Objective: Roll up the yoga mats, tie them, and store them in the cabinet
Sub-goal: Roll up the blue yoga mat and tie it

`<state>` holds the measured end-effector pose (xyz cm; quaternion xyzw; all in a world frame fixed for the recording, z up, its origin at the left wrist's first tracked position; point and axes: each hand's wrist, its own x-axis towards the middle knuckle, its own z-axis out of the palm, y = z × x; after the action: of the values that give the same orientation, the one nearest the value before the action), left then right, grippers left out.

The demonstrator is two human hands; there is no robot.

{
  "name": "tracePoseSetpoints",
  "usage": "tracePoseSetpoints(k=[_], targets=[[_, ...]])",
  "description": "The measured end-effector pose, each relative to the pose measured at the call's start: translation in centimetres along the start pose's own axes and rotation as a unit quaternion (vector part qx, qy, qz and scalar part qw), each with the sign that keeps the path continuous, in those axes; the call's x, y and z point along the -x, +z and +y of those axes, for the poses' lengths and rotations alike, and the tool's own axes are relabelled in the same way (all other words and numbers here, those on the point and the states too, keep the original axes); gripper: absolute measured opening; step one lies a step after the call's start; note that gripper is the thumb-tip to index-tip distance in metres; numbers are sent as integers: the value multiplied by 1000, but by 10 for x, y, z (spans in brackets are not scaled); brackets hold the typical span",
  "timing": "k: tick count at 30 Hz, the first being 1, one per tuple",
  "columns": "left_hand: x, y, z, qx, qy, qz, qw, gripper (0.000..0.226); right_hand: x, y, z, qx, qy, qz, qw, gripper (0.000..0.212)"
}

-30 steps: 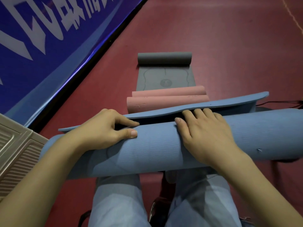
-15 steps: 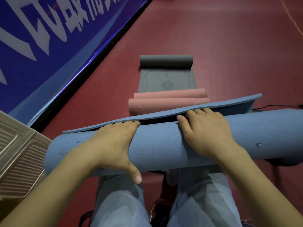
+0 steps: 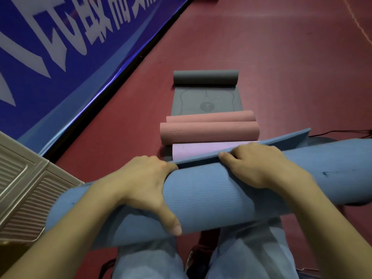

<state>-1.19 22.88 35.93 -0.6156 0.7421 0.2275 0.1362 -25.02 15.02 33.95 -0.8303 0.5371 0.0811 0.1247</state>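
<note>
- Since the earlier frames our left hand (image 3: 141, 190) has turned over the roll: the thumb, which lay on top beside the fingers, now hooks under the near side, and a pale purple mat (image 3: 203, 151) shows behind the loose flap.
- We hold the blue mat (image 3: 211, 196) across our knees (image 3: 153, 260); its long axis runs left to right, with the right end a little higher and farther from us.
- Left fingers curl over the far side of the roll, so this hand grips the blue mat.
- Our right hand (image 3: 259, 168) lies on top with fingers bent over the far edge of the roll, gripping it under the loose flap.
- Two pink rolls (image 3: 209, 130) lie just beyond, parallel to our roll and touching each other; behind them a grey mat (image 3: 205, 93) is half rolled, its roll at the far end.
- On the left a beige ribbed cabinet (image 3: 24, 190) stands close to the roll's left end, with a blue banner (image 3: 60, 47) behind it.
- To the right and beyond the grey mat the red floor (image 3: 281, 57) is open; a dark cable (image 3: 340, 132) lies at the right edge.
</note>
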Motion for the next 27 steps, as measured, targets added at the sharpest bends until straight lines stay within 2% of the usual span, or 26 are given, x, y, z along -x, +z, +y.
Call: tracePoseSetpoints(k=[3,5,6,7,8,10,11,12,13,14,15,16,17,19,20,23,25,27], targets=[[4,8,0,122,10,-89,988,81,1,5,2,-18,16,-82,996,53],[4,15,-4,153,15,-81,985,84,1,8,1,-29,11,-44,999,51],[4,19,-6,142,22,-42,989,93,2,10,1,-42,-3,21,999,49],[5,22,-8,126,31,14,991,103,5,14,-1,-65,-22,119,991,45],[6,24,-10,120,43,69,989,113,12,17,-1,-100,-47,229,967,39],[8,30,-14,124,83,149,978,122,44,20,1,-194,-85,412,886,36],[7,32,-18,138,92,160,973,127,63,27,0,-236,-88,448,858,39],[4,31,-22,168,87,143,972,134,84,38,1,-295,-84,429,850,45],[0,30,-24,210,77,96,970,140,96,56,-8,-371,-60,356,855,52],[-4,29,-26,247,69,26,966,141,108,75,-23,-458,-11,273,846,64],[-8,27,-26,277,70,-46,957,132,118,95,-35,-555,59,192,807,77],[-11,23,-26,295,77,-97,948,115,123,115,-42,-647,125,143,738,85],[-12,20,-24,297,82,-114,945,99,124,135,-39,-724,184,109,656,86],[-13,16,-21,272,84,-76,955,82,119,147,-23,-811,227,-1,539,78],[-12,15,-18,250,88,-53,963,82,115,143,-12,-836,208,-11,507,74],[-8,8,-17,171,89,53,980,100,96,113,8,-877,111,64,462,87],[-10,-5,-20,139,97,156,973,115,80,78,7,-901,5,80,427,85],[-16,-19,-26,118,94,255,955,124,55,42,10,-877,-32,154,454,91]])
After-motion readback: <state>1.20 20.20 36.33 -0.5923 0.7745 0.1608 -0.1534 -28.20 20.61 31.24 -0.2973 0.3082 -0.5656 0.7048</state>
